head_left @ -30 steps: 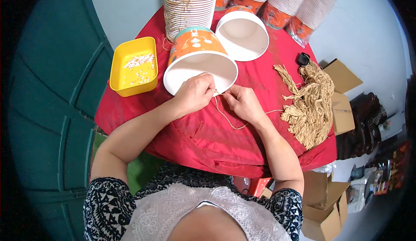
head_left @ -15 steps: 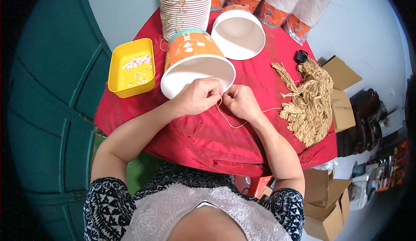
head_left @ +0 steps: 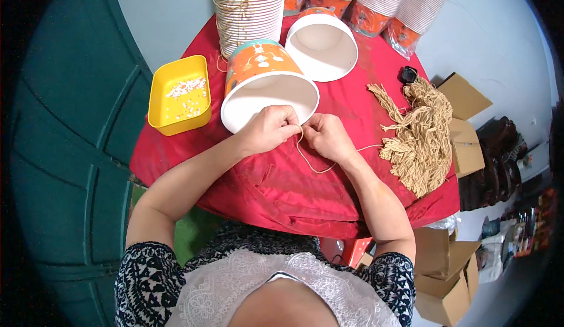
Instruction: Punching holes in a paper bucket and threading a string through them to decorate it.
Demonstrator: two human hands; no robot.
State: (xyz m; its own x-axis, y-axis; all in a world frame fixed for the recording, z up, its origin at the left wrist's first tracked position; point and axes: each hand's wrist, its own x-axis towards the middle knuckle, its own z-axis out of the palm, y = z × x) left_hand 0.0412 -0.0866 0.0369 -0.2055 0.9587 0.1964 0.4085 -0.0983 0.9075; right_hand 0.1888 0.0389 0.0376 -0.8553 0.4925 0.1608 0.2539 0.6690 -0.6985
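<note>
An orange-and-white paper bucket (head_left: 262,61) lies on its side on the red-covered table (head_left: 247,203), its white mouth toward me. At the near right part of its rim, my left hand (head_left: 270,131) is closed, thumb and forefinger pinched on a thin tan cord (head_left: 305,161). Close beside it, my right hand (head_left: 330,138) is also closed, its fingers pinched at the rim by the cord; the fingertips are partly hidden. From the hands the cord loops down over the cloth, passes by my right wrist and runs toward a bundle of tan cords (head_left: 420,139).
A yellow tray (head_left: 176,128) with small white pieces stands at the left. Behind lie another bucket (head_left: 323,48) on its side and a tall cord-draped stack of buckets (head_left: 249,15). More wrapped stacks (head_left: 376,4) line the wall. A small black object (head_left: 408,75) touches the bundle. Cardboard boxes (head_left: 446,274) are at right.
Both hands stay pinched at the bucket's rim with hardly any movement. The whole view has shifted slightly; the cord loop keeps nearly the same shape.
</note>
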